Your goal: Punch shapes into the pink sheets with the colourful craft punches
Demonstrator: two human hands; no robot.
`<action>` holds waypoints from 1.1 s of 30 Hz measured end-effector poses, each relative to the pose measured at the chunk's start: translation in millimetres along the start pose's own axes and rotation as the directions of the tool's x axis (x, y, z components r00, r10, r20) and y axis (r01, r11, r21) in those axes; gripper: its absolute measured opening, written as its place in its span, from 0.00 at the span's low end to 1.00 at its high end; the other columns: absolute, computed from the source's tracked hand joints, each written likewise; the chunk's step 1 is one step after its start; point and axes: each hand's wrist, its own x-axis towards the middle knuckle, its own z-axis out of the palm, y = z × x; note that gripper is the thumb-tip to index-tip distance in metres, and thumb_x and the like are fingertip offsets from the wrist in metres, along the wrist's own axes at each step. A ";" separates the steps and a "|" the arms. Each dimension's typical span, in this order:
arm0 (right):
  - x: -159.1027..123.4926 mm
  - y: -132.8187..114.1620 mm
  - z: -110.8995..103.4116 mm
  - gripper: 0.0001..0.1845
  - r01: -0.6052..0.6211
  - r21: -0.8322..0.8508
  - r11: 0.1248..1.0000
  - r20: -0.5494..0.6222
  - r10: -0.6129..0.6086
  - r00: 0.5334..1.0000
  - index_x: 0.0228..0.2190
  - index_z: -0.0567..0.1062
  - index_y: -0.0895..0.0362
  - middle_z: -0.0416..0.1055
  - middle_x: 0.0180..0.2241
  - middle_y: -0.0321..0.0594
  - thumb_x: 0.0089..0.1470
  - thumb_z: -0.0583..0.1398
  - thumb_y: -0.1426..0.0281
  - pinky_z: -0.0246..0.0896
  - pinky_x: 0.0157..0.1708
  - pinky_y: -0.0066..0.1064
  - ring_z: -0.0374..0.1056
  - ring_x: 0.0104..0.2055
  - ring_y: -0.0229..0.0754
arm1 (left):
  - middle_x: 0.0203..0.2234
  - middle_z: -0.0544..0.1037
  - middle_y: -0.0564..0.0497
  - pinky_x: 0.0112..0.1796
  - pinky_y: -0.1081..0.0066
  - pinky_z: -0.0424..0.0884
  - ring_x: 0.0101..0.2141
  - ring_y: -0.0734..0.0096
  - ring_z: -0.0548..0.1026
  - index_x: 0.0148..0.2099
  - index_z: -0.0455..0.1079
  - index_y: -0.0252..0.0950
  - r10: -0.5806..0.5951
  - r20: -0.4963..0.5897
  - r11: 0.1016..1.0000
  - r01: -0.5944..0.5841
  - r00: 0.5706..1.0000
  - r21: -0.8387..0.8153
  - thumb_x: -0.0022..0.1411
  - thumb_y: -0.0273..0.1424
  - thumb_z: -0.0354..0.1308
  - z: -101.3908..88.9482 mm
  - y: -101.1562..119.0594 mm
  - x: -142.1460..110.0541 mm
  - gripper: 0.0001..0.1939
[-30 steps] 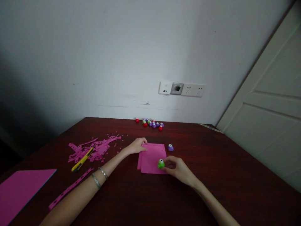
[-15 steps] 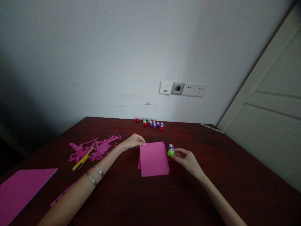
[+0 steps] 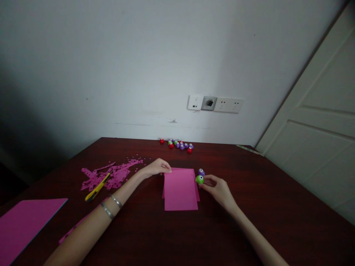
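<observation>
In the middle of the table lies a small stack of pink paper sheets, its top sheet shifted slightly from those beneath. My left hand, with two silver bracelets on the forearm, pinches the top sheet at its far left corner. My right hand is closed on a small green craft punch with a white round top, at the stack's right edge. Whether the paper is inside the punch's slot cannot be made out. Just behind it stands a purple craft punch, apart from my fingers.
Several red, purple and green punches are grouped near the wall. To the left are punched pink scraps with a yellow utility knife lying on them. A larger pink sheet lies at the near left. Wall sockets sit above the table.
The top pink sheet has slid slightly toward me and to the left, straightening a little. My right hand has moved a little left with the green punch.
</observation>
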 end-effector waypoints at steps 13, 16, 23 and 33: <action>0.2 6.0 3.0 0.13 0.014 -0.004 1.000 0.009 -0.014 1.000 0.29 0.73 0.57 0.76 0.30 0.40 0.38 0.66 0.65 0.68 0.39 0.35 0.73 0.34 0.44 | 0.20 0.74 0.51 0.23 0.76 0.58 0.22 0.78 0.66 0.32 0.75 0.31 0.004 0.003 1.000 -0.004 1.000 0.006 0.46 0.37 0.63 1.9 -1.8 1.5 0.13; -0.5 3.6 3.7 0.13 0.022 -0.007 1.000 0.004 -0.022 1.000 0.28 0.73 0.57 0.76 0.29 0.40 0.38 0.66 0.65 0.68 0.38 0.35 0.73 0.34 0.45 | 0.20 0.73 0.52 0.23 0.76 0.58 0.21 0.78 0.65 0.31 0.75 0.31 0.002 0.005 1.000 -0.002 1.000 0.005 0.46 0.36 0.63 2.4 -0.9 1.4 0.13; -1.1 3.1 4.2 0.12 0.036 -0.021 0.999 0.031 -0.036 0.999 0.30 0.73 0.57 0.76 0.31 0.41 0.40 0.65 0.67 0.68 0.39 0.35 0.73 0.35 0.44 | 0.21 0.74 0.51 0.24 0.76 0.58 0.22 0.77 0.66 0.31 0.75 0.32 -0.001 0.010 1.000 0.001 1.000 0.001 0.46 0.37 0.63 3.9 -0.1 0.9 0.13; -0.4 9.8 4.9 0.13 0.065 -0.031 0.997 0.064 -0.063 0.996 0.31 0.74 0.57 0.75 0.32 0.41 0.40 0.65 0.66 0.68 0.41 0.36 0.72 0.36 0.44 | 0.20 0.74 0.51 0.24 0.76 0.59 0.22 0.77 0.66 0.31 0.75 0.31 -0.017 0.000 1.000 0.017 1.000 0.005 0.45 0.37 0.63 6.1 -0.9 2.7 0.14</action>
